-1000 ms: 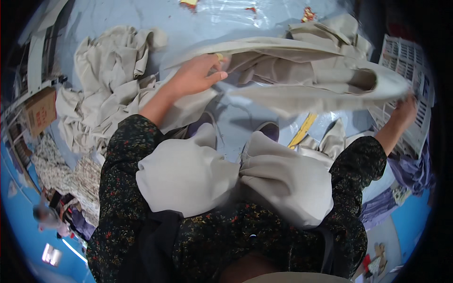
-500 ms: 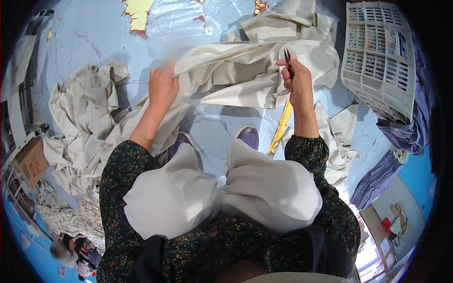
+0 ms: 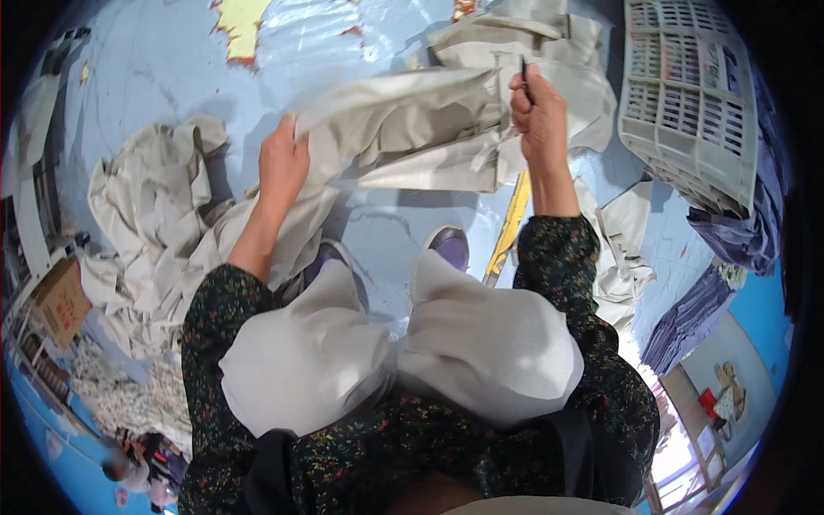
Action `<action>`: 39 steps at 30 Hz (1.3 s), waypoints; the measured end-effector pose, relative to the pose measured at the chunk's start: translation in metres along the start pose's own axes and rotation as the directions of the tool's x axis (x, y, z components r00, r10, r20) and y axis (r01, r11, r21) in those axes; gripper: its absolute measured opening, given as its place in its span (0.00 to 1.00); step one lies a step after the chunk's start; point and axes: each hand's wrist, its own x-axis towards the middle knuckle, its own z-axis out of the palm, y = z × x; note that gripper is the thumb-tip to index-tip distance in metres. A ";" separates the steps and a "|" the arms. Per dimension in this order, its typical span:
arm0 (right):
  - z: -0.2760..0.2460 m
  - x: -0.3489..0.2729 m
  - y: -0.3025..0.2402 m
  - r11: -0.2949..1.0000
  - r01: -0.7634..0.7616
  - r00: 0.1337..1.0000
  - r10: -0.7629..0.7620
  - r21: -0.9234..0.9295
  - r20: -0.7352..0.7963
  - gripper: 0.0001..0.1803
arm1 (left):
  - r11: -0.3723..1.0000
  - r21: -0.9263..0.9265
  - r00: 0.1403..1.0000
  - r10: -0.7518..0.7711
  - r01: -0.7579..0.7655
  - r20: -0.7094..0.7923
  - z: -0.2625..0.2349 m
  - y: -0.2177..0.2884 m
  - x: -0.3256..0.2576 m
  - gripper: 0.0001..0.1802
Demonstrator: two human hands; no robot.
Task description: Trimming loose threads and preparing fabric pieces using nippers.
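Observation:
My left hand (image 3: 283,165) is closed on the edge of a long beige cloth piece (image 3: 429,107), which spans toward my right hand. Part of the cloth near the left hand is smeared by motion. My right hand (image 3: 542,124) is closed around small dark thread snips (image 3: 524,72), whose tips point away from me. Its fingers are at the cloth's right end; whether they also pinch the fabric I cannot tell. More of the same beige cloth lies in folds beyond and trails down past my left forearm.
A crumpled beige heap (image 3: 146,197) lies on the blue floor to the left. A pale plastic crate (image 3: 687,103) stands at the right, with purple-blue cloth (image 3: 734,245) beside it. A yellow strip (image 3: 512,219) marks the floor near my right shoe (image 3: 450,249).
Both hands have moved slightly away from me, the left also a little to the left. The cloth between them has lifted and shifted, and the snips have turned more edge-on.

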 end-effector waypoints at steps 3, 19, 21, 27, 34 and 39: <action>0.016 -0.036 0.001 0.991 -0.085 0.983 0.100 -0.099 0.156 0.25 | 0.997 -0.008 0.923 0.074 -0.083 -0.377 -0.003 -0.031 0.021 0.25; 0.102 -0.106 0.160 0.631 -0.685 0.562 0.776 -0.365 0.286 0.23 | 0.903 0.271 0.932 0.274 -0.334 0.238 -0.042 -0.024 -0.077 0.13; 0.110 -0.100 0.167 0.635 -0.680 0.578 0.772 -0.367 0.264 0.23 | 0.902 0.287 0.936 0.261 -0.323 0.236 -0.046 -0.025 -0.078 0.13; 0.129 -0.079 0.135 0.895 -0.365 0.822 0.439 -0.255 0.364 0.21 | 0.834 0.487 0.952 0.136 -0.259 0.272 -0.064 -0.040 -0.104 0.18; 0.166 -0.010 0.149 0.573 0.501 0.831 -0.108 -0.649 0.546 0.27 | 0.977 0.193 0.711 -0.074 -0.088 0.700 -0.084 -0.013 -0.113 0.18; 0.156 -0.004 0.086 0.827 0.509 0.796 -0.345 -0.240 0.498 0.15 | 0.928 0.330 0.930 0.265 -0.174 -0.256 -0.101 -0.112 -0.066 0.19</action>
